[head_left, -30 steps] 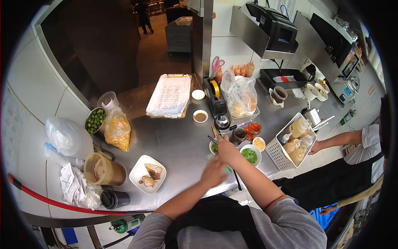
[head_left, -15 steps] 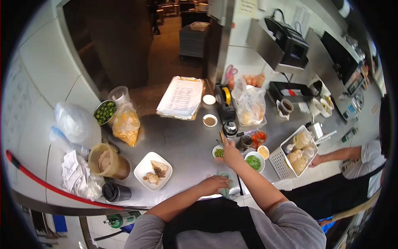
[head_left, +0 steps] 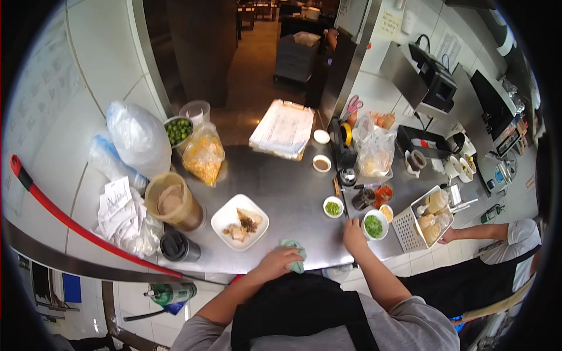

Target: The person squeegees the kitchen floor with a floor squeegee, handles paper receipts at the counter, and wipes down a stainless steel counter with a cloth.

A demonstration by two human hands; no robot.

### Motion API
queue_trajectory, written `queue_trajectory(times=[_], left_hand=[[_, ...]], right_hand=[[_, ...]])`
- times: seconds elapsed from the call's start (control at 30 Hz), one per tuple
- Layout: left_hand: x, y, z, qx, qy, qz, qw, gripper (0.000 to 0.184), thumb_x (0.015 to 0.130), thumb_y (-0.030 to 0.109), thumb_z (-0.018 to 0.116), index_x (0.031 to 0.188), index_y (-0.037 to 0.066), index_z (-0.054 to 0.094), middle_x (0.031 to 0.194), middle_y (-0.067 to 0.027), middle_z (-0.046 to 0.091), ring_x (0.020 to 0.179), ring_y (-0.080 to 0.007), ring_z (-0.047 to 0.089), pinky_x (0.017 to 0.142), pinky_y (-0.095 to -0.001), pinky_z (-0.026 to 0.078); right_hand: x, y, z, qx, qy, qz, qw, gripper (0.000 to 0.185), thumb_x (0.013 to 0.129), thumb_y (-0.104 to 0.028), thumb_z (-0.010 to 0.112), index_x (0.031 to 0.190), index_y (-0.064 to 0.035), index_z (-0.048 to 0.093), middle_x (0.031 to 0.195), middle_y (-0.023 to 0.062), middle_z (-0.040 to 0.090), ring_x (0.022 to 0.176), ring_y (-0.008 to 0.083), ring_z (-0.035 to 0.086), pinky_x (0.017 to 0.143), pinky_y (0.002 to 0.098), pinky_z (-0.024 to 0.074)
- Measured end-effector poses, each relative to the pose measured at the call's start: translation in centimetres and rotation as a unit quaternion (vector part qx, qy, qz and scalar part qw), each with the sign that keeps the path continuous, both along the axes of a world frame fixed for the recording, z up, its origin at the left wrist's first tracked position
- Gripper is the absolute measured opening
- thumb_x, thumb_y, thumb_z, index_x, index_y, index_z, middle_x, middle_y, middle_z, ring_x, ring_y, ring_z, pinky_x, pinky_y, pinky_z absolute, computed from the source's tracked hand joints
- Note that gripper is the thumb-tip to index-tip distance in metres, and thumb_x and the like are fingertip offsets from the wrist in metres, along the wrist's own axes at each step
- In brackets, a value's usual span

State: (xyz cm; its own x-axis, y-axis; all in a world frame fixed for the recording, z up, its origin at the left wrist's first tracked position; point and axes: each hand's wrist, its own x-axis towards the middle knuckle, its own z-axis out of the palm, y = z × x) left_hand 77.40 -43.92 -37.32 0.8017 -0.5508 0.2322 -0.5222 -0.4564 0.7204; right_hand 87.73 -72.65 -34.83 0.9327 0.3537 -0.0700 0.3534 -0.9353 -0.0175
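My left hand [head_left: 279, 261] is closed over a pale green cloth [head_left: 296, 266] at the counter's front edge. My right hand [head_left: 353, 232] is pinched around a thin dark utensil [head_left: 346, 210] that points away from me; its exact kind is unclear. Just right of that hand stands a white bowl of chopped green herbs [head_left: 373, 225]. Beyond it to the left is a smaller white dish of chopped greens [head_left: 333, 207]. A square white dish [head_left: 220, 229], left of my left hand, holds pale food pieces [head_left: 239, 231] topped with brown crumbs.
A tub of brown liquid [head_left: 175, 205], a dark cup [head_left: 180, 248] and plastic bags line the left side. A clipboard [head_left: 283, 128] lies at the back. Sauce jars and a white basket of bottles [head_left: 413, 225] stand right, near a co-worker's hand [head_left: 448, 235].
My right hand has drawn back from the small dish of greens towards me and right. My left hand stays on the cloth. The whole view has shifted.
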Motion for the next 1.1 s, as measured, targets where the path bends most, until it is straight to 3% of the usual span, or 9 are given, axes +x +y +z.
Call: queue_trajectory(times=[0.13,0.3,0.37,0.47,0.53,0.63,0.87,1.0,1.1], left_hand=[[-2.7,2.4,-0.3,-0.017,-0.011,0.048,0.999,0.045,0.067,0.008,0.073,0.11,0.016,0.062,0.124,-0.0099,0.057,0.119,-0.0301,0.05,0.099,-0.0424,0.038],[-5.5,6.1,-0.2,-0.014,0.007,0.102,0.995,0.045,0.066,0.005,0.073,0.109,0.014,0.062,0.125,-0.011,0.056,0.119,-0.0312,0.05,0.1,-0.0424,0.037],[-6.9,7.7,0.3,0.003,0.016,0.138,0.99,0.047,0.064,0.001,0.072,0.108,0.014,0.062,0.125,-0.0108,0.056,0.12,-0.0308,0.049,0.101,-0.0419,0.038],[-8.7,9.9,0.2,-0.003,0.037,0.204,0.978,0.049,0.064,-0.002,0.07,0.109,0.016,0.063,0.128,-0.0092,0.055,0.122,-0.0316,0.048,0.103,-0.0418,0.037],[-9.2,10.9,1.2,0.018,0.053,0.257,0.965,0.051,0.062,-0.001,0.073,0.109,0.015,0.063,0.128,-0.012,0.056,0.121,-0.0326,0.049,0.102,-0.0413,0.039],[-9.3,12.3,0.8,0.031,0.02,0.357,0.933,0.054,0.06,-0.002,0.076,0.11,0.013,0.063,0.122,-0.0193,0.057,0.116,-0.0353,0.053,0.096,-0.0394,0.044],[-6.6,12.5,0.1,0.041,0.006,0.477,0.878,0.056,0.06,0.0,0.076,0.112,0.013,0.061,0.126,-0.0194,0.054,0.119,-0.0352,0.05,0.1,-0.0396,0.041],[-6.6,9.4,0.2,0.042,0.001,0.48,0.876,0.053,0.062,0.002,0.075,0.112,0.015,0.062,0.125,-0.0158,0.056,0.117,-0.0338,0.052,0.099,-0.0402,0.042],[-8.2,6.0,1.0,0.01,-0.003,0.454,0.891,0.051,0.062,0.004,0.074,0.111,0.014,0.061,0.12,-0.0142,0.058,0.114,-0.0332,0.054,0.096,-0.0408,0.045]], right_hand=[[1.0,0.1,-1.6,-0.018,-0.032,-0.099,0.994,0.02,0.082,-0.001,0.047,0.098,0.0047,0.058,0.106,0.0222,0.052,0.089,0.0333,0.059,0.077,0.0394,0.0511],[-1.6,4.3,3.2,-0.044,-0.156,-0.072,0.984,0.034,0.079,-0.004,0.054,0.113,-0.0011,0.053,0.121,0.0183,0.051,0.106,0.0351,0.051,0.086,0.0459,0.0427],[-2.5,8.3,5.6,0.128,-0.157,-0.022,0.979,0.042,0.08,-0.01,0.058,0.121,-0.0052,0.05,0.119,0.0167,0.054,0.105,0.0334,0.053,0.086,0.0481,0.041],[-2.8,15.9,4.9,0.372,0.116,-0.008,0.921,0.045,0.089,-0.024,0.058,0.126,-0.0027,0.045,0.101,0.0201,0.062,0.089,0.0344,0.062,0.078,0.0453,0.0476],[-1.9,20.2,2.2,0.386,0.218,-0.015,0.896,0.051,0.093,-0.034,0.051,0.128,0.0003,0.041,0.102,0.0241,0.062,0.093,0.0344,0.062,0.08,0.0433,0.0491],[-1.2,23.8,-0.4,0.476,0.298,-0.046,0.826,0.037,0.092,-0.018,0.043,0.123,0.0033,0.038,0.07,0.0171,0.062,0.046,0.0239,0.06,0.045,0.0368,0.0498],[1.2,18.2,-1.0,0.543,0.334,-0.102,0.763,0.031,0.092,-0.006,0.034,0.122,-0.0013,0.036,0.069,0.0089,0.057,0.048,0.0157,0.056,0.043,0.0289,0.0465],[2.8,13.6,-1.9,0.642,0.385,-0.129,0.651,0.033,0.1,-0.029,0.04,0.126,-0.0108,0.03,0.08,0.01,0.059,0.06,0.0158,0.06,0.053,0.0272,0.0494],[-1.0,12.7,-2.6,0.62,0.515,-0.15,0.572,0.032,0.1,-0.031,0.041,0.124,-0.0132,0.029,0.08,0.0103,0.058,0.06,0.0156,0.059,0.052,0.0251,0.0485]])
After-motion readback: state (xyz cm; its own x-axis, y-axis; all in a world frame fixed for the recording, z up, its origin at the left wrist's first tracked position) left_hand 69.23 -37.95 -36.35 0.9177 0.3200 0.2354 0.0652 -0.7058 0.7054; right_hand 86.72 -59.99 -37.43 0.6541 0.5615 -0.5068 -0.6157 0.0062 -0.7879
